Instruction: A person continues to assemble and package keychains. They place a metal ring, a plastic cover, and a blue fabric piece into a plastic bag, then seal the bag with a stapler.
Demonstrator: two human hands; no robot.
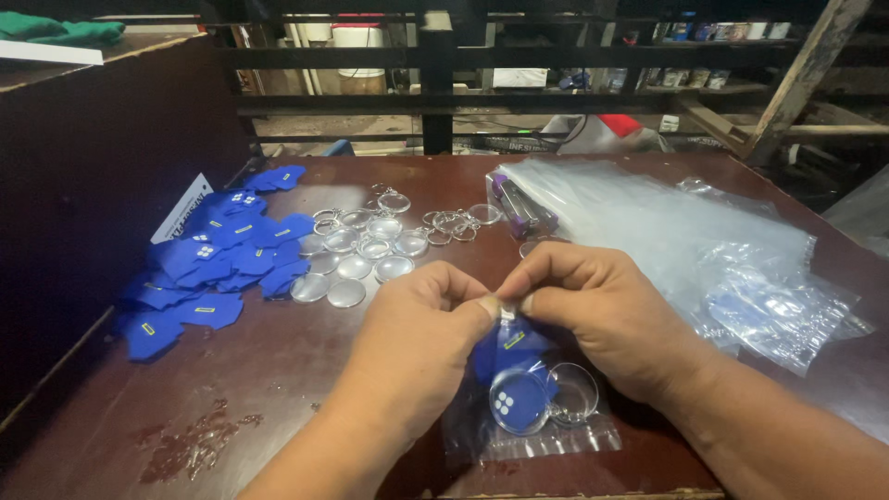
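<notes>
Two bare hands meet over the near edge of a dark reddish-brown wooden bench [306, 370], pinching the top of a small clear plastic bag [532, 431] between them. The left hand [417, 324] closes thumb and forefinger narrowly on the bag's mouth, and the right hand [602, 310] grips the same spot, fingertips of both hands touching. Inside the bag sit a blue shirt-shaped cutout [509, 347] and a round clear keychain disc with a blue face [520, 400]; a second clear disc [574, 393] lies just beside it. Toward the bench's left edge spreads a pile of blue shirt-shaped cutouts [208, 268], and next to them, toward the middle of the far edge, a cluster of clear round discs [356, 255] and metal key rings [449, 222]. Along the right edge lies a stack of empty clear plastic bags [704, 241], with a purple stapler [523, 208] resting at its far left corner.
</notes>
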